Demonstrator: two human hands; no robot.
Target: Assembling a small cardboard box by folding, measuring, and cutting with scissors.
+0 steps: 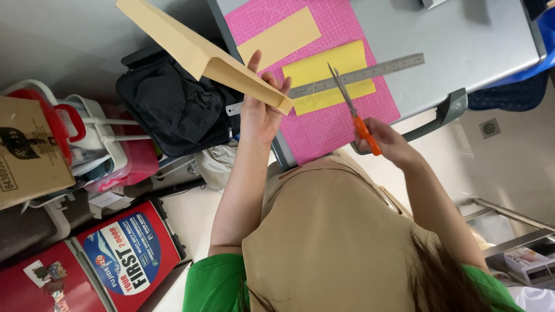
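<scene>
Fingers of the left hand pinch the folded card by one corner, off the desk edge. Right hand is wrapped round the scissors, blades barely apart over the yellow sheet and ruler. Floppy card like that could sag and twist, so a cut might wander toward those fingertips.

Far end of the folded tan paper past the top edge, scissor handles inside the right hand.
</scene>
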